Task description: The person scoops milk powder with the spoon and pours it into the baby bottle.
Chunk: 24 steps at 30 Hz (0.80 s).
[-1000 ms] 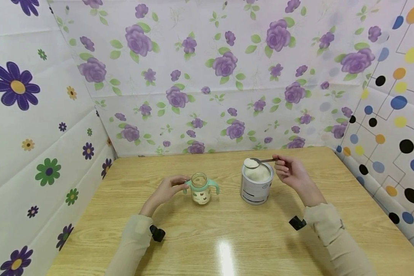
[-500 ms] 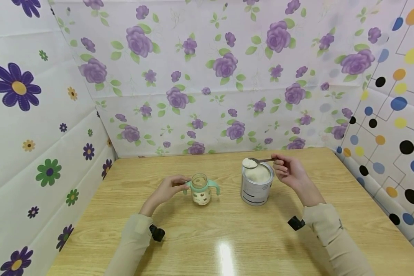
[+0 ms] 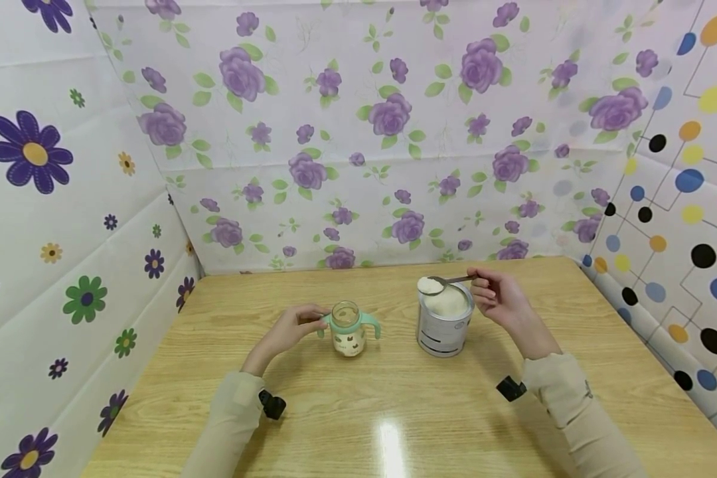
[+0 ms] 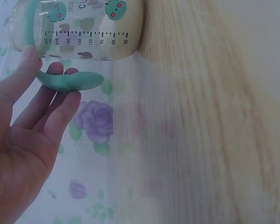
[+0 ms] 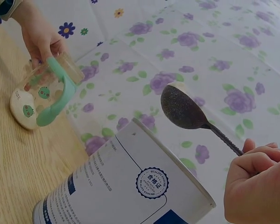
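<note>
My right hand (image 3: 498, 299) pinches the handle of a dark spoon (image 5: 186, 109) heaped with pale powder (image 3: 431, 285). The spoon's bowl is just over the left part of the rim of an open silver can (image 3: 443, 335), which is filled with the same pale powder. On the left, my left hand (image 3: 295, 326) grips one green handle (image 4: 72, 80) of a clear baby bottle (image 3: 348, 340), thumb on the collar and fingers round the handle. The bottle stands upright without a lid, printed with small faces and a measuring scale. Pale contents show in its lower part.
Both stand on a wooden table (image 3: 334, 411), the bottle left of the can with a gap between them. A floral cloth (image 3: 358, 133) hangs behind the table's far edge, with patterned sheets at both sides.
The right hand has shifted slightly left, carrying the loaded spoon from over the can's opening toward its left rim. The left hand keeps its hold on the bottle, which stays in place.
</note>
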Tool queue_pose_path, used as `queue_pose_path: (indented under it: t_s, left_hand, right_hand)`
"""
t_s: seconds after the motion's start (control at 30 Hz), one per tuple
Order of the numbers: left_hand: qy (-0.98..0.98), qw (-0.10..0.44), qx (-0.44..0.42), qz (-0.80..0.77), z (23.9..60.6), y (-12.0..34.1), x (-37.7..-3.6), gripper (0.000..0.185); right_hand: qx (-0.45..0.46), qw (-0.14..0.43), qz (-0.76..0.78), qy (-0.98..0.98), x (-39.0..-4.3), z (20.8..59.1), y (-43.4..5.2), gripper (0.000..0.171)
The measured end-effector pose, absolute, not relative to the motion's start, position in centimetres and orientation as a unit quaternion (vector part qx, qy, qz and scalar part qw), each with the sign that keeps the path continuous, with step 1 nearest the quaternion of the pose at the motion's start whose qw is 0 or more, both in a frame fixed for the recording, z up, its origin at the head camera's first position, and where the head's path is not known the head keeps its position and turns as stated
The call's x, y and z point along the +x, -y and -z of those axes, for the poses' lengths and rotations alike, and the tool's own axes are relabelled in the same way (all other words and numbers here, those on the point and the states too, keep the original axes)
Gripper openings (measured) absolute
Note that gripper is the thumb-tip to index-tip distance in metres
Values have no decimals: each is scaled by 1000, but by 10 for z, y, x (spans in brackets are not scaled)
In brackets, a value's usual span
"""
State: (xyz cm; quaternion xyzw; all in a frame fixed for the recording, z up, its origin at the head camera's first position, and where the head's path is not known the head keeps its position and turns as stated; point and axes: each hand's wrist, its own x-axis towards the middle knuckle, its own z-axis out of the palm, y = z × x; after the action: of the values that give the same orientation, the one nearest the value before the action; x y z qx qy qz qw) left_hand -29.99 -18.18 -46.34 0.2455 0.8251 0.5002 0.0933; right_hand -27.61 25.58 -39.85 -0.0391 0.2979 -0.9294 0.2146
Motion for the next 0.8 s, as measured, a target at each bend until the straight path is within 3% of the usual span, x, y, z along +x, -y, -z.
queue_pose_path:
  t_s: [0.8]
  left_hand:
    - [-823,87,251,-503,465,182,-300,35]
  right_hand:
    - [-63,211,923,-314,-277,397,-247,37]
